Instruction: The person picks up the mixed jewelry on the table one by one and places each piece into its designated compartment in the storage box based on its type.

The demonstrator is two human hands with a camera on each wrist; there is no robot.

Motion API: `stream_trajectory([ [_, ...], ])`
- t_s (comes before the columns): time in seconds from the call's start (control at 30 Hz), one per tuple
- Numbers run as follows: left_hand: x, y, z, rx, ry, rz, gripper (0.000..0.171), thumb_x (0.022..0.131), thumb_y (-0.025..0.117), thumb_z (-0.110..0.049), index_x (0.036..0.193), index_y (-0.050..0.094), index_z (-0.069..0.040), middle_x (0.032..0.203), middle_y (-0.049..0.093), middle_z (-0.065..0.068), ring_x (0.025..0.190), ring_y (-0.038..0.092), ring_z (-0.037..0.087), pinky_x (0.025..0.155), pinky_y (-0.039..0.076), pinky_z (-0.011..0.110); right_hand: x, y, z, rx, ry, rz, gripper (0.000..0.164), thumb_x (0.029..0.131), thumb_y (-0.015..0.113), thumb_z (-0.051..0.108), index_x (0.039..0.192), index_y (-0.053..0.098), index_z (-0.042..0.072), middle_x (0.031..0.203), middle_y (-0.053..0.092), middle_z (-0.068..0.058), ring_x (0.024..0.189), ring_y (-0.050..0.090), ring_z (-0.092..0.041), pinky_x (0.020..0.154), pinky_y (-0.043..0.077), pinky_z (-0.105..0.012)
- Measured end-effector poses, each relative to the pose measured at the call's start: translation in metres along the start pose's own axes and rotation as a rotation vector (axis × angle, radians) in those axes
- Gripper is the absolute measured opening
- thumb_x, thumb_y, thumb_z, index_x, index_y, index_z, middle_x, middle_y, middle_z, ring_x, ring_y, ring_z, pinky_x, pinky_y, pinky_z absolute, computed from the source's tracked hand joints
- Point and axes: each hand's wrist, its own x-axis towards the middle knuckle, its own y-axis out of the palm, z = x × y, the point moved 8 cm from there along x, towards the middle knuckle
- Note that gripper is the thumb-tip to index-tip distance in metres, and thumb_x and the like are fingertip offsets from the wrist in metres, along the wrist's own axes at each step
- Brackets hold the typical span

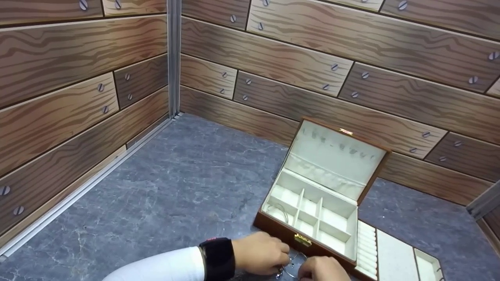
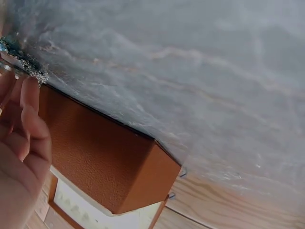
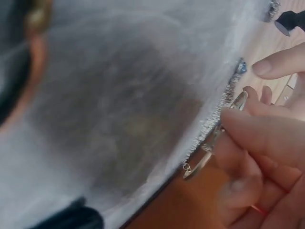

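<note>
In the head view my left hand (image 1: 261,251) and right hand (image 1: 326,269) face each other at the bottom, just before an open brown jewellery box (image 1: 275,228). Between them is a thin silver bangle (image 3: 199,167) with small dangling charms. The right thumb and fingers pinch it in the right wrist view. My left fingers curl at its other side, partly hidden. A sparkly silver chain (image 3: 207,126) with a blue stone lies on the tabletop beside the bangle. In the left wrist view, blue and silver jewellery (image 2: 28,64) shows beyond the left fingertips.
The box's lid (image 1: 336,156) leans back, open. A thin bangle (image 1: 286,215) lies in the front left compartment. To the right, a fold-out tray (image 1: 396,253) with ring rolls extends over the grey marbled table (image 1: 187,183). Wood-patterned walls (image 1: 273,66) stand behind and left.
</note>
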Motion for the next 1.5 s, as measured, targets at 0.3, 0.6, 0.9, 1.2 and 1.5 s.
stream_trajectory([
  [0.3, 0.0, -0.027, 0.01, 0.017, 0.007, -0.191, 0.008, 0.083, 0.059, -0.03, 0.074, 0.06, -0.029, 0.075, 0.054, -0.017, 0.064, 0.049, -0.003, 0.048, 0.027, 0.008, -0.002, -0.025, 0.009, 0.014, -0.084, -0.079, 0.008, 0.067, 0.072, 0.011, 0.07, 0.07, 0.018, 0.066, 0.064, 0.009, 0.058, 0.051, 0.007, 0.051, 0.04, -0.016],
  [0.6, 0.002, -0.055, 0.018, -0.013, -0.008, -0.258, 0.013, 0.088, 0.055, -0.03, 0.077, 0.062, -0.027, 0.078, 0.059, -0.017, 0.064, 0.051, -0.003, 0.053, 0.036, 0.007, -0.012, -0.065, 0.025, 0.023, -0.25, -0.35, 0.019, 0.059, 0.077, 0.002, 0.069, 0.068, 0.016, 0.065, 0.066, 0.006, 0.062, 0.055, 0.004, 0.057, 0.041, -0.01],
  [0.9, 0.004, -0.083, 0.032, -0.018, -0.035, -0.339, 0.013, 0.088, 0.053, -0.022, 0.077, 0.06, -0.023, 0.075, 0.058, -0.015, 0.059, 0.047, -0.002, 0.05, 0.032, 0.007, -0.014, -0.098, 0.035, 0.067, -0.256, -0.488, 0.023, 0.056, 0.077, -0.003, 0.068, 0.067, 0.014, 0.06, 0.063, 0.005, 0.059, 0.045, 0.011, 0.049, 0.035, -0.008],
  [1.2, 0.001, -0.115, 0.054, -0.075, -0.094, -0.528, 0.008, 0.086, 0.056, -0.02, 0.088, 0.063, -0.017, 0.088, 0.064, -0.008, 0.072, 0.06, 0.002, 0.063, 0.046, 0.01, -0.012, -0.136, 0.043, 0.06, -0.135, -0.591, 0.025, 0.059, 0.076, -0.004, 0.069, 0.07, 0.019, 0.063, 0.065, 0.008, 0.052, 0.04, 0.01, 0.045, 0.034, -0.01],
  [1.5, -0.012, -0.058, 0.123, -0.454, -0.712, -0.241, 0.026, 0.089, 0.05, -0.019, 0.114, 0.054, -0.01, 0.101, 0.068, 0.004, 0.079, 0.066, 0.016, 0.057, 0.05, 0.022, -0.001, -0.166, 0.03, 0.006, 0.112, -0.554, 0.016, 0.067, 0.075, 0.002, 0.073, 0.07, 0.016, 0.069, 0.068, 0.003, 0.05, 0.041, 0.005, 0.046, 0.038, -0.016],
])
